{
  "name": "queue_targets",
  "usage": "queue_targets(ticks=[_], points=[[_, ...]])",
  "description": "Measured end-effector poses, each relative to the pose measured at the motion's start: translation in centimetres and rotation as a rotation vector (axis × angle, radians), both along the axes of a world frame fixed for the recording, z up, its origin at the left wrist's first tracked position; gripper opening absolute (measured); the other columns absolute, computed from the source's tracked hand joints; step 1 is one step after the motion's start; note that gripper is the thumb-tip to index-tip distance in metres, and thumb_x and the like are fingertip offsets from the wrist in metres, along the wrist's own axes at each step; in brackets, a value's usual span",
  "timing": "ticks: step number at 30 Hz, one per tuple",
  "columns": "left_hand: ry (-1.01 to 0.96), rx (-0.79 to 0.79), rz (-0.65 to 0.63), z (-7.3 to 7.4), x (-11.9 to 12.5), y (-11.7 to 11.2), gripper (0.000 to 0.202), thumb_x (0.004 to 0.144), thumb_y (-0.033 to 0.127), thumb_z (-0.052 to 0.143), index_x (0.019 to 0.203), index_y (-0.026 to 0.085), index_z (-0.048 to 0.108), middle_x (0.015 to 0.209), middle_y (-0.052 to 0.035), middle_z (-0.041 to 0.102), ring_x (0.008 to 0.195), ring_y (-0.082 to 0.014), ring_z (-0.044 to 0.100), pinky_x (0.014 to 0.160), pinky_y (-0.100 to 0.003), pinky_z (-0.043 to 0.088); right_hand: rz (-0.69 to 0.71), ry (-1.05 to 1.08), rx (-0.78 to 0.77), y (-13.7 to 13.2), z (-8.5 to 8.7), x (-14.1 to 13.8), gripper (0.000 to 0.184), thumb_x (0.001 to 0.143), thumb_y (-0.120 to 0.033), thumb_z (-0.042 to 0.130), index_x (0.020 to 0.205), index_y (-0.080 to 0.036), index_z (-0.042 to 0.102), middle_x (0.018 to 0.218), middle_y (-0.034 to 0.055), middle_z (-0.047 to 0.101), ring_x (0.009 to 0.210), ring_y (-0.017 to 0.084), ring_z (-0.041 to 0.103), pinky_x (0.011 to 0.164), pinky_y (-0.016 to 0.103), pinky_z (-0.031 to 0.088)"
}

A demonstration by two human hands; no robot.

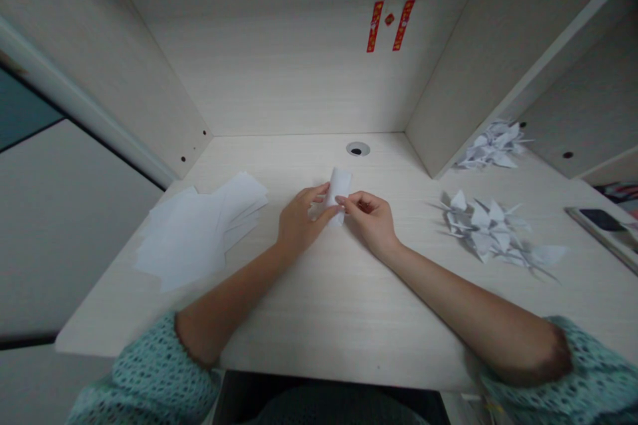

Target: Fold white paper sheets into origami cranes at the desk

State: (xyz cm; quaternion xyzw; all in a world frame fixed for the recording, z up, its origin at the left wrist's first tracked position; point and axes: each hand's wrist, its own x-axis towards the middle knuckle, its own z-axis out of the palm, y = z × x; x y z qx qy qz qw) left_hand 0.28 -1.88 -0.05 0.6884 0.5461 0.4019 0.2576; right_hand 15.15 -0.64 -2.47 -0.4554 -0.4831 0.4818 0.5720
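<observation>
A small folded piece of white paper (338, 187) lies on the pale wooden desk (323, 292), near its middle. My left hand (299, 220) pinches its lower left side with thumb and fingers. My right hand (371, 218) pinches its lower right edge, fingers curled. Both hands meet at the paper's near end; its far end sticks out beyond the fingers.
A fanned stack of white paper sheets (199, 229) lies at the left. Several folded paper cranes (491, 226) sit at the right, more of them (491, 145) on the side shelf. A phone (605, 222) lies at the far right. A cable hole (357, 149) is behind the hands.
</observation>
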Motion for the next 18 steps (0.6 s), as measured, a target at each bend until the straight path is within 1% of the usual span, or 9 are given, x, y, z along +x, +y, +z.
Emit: queue_targets(ticks=[2,4,7,9,11,13,15,16,18], points=[[0.031,-0.014,-0.018,0.1,0.1,-0.1,0.060,0.068,0.042,0.075,0.123,0.026,0.059,0.120,-0.0065,0.065,0.101,-0.0218,0.064,0.091,-0.034,0.047,0.003,-0.031,0.006,-0.2,0.2,0.0,0.027,0.063,-0.044,0.077,0.063,-0.019,0.066,0.059,0.0005,0.063,0.053,0.012,0.050,0.056,0.028,0.039],[0.033,-0.044,-0.002,0.1,0.1,-0.1,0.063,0.064,0.042,0.078,0.123,0.027,0.059,0.120,-0.0058,0.066,0.102,-0.0229,0.064,0.093,-0.035,0.047,0.023,-0.042,0.019,-0.2,0.3,0.0,0.027,0.063,-0.044,0.077,0.064,-0.019,0.067,0.059,0.0012,0.064,0.054,0.012,0.051,0.056,0.028,0.040],[-0.006,-0.074,0.003,0.2,-0.1,0.2,0.053,0.071,0.038,0.073,0.122,0.028,0.060,0.121,-0.0032,0.066,0.100,-0.0214,0.066,0.091,-0.033,0.049,0.024,-0.014,0.051,0.1,0.0,0.1,0.024,0.065,-0.041,0.076,0.065,-0.019,0.068,0.061,0.0006,0.065,0.056,0.012,0.053,0.056,0.027,0.040],[-0.070,-0.071,-0.010,0.2,-0.4,0.4,0.045,0.076,0.037,0.068,0.119,0.027,0.061,0.118,-0.0025,0.068,0.098,-0.0197,0.067,0.088,-0.030,0.051,0.004,0.014,0.064,0.3,-0.2,0.2,0.021,0.066,-0.039,0.075,0.064,-0.019,0.068,0.062,-0.0006,0.066,0.056,0.011,0.053,0.058,0.026,0.041],[-0.152,-0.065,-0.019,0.2,-0.6,0.7,0.035,0.080,0.037,0.063,0.113,0.024,0.065,0.112,-0.0023,0.070,0.095,-0.0186,0.068,0.084,-0.028,0.051,-0.010,0.040,0.062,0.5,-0.4,0.2,0.020,0.068,-0.038,0.075,0.066,-0.019,0.067,0.064,-0.0010,0.066,0.057,0.011,0.054,0.058,0.026,0.041],[-0.216,-0.075,-0.008,0.2,-1.0,1.0,0.027,0.083,0.039,0.058,0.100,0.021,0.070,0.101,-0.0017,0.073,0.089,-0.0182,0.068,0.079,-0.026,0.052,-0.018,0.058,0.047,0.7,-0.5,0.3,0.020,0.068,-0.039,0.075,0.069,-0.019,0.068,0.068,-0.0004,0.067,0.059,0.012,0.056,0.059,0.027,0.042],[-0.266,-0.114,0.029,0.0,-1.4,1.5,0.027,0.083,0.042,0.058,0.084,0.019,0.072,0.084,-0.0008,0.073,0.080,-0.0180,0.067,0.071,-0.026,0.051,-0.038,0.076,0.032,0.8,-0.6,0.3,0.022,0.068,-0.040,0.075,0.071,-0.019,0.067,0.070,0.0003,0.068,0.061,0.013,0.058,0.059,0.027,0.043],[-0.305,-0.139,0.051,-0.2,-1.7,1.7,0.028,0.082,0.043,0.059,0.080,0.018,0.072,0.080,-0.0006,0.072,0.077,-0.0178,0.066,0.069,-0.026,0.051,-0.055,0.083,0.028,0.9,-0.6,0.4,0.023,0.068,-0.040,0.075,0.072,-0.019,0.066,0.069,0.0002,0.067,0.060,0.013,0.057,0.058,0.027,0.043],[-0.421,-0.184,0.050,-0.6,-2.1,2.3,0.029,0.080,0.045,0.060,0.080,0.018,0.072,0.082,-0.0010,0.072,0.076,-0.0171,0.066,0.068,-0.026,0.051,-0.091,0.091,0.029,1.0,-0.7,0.5,0.024,0.069,-0.041,0.074,0.071,-0.019,0.064,0.063,-0.0012,0.065,0.056,0.012,0.055,0.056,0.026,0.041]])
